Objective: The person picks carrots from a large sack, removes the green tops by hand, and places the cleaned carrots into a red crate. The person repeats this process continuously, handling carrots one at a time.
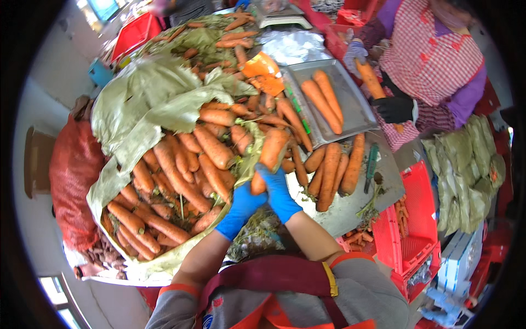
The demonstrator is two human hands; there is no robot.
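Note:
In blue gloves, my left hand [248, 202] and my right hand [281, 191] hold a thick carrot [274, 144] between them. Its upper part leans away from me, and my right thumb crosses it lower down. To the left lies a wide-open pale green woven sack [107, 181] full of carrots [214, 147]. Right of my hands, several large carrots [331, 172] lie side by side on the metal tabletop [349, 214]. Beyond them, two carrots [322, 103] rest in a grey metal tray [359, 107].
A green-handled knife or cutter [371, 167] lies at the right. Across the table, a gloved co-worker [431, 53] holds a carrot [372, 78]. Red plastic crates [415, 218] stand at lower right, a red mesh sack [76, 181] at left, and a scale [283, 18] at the back.

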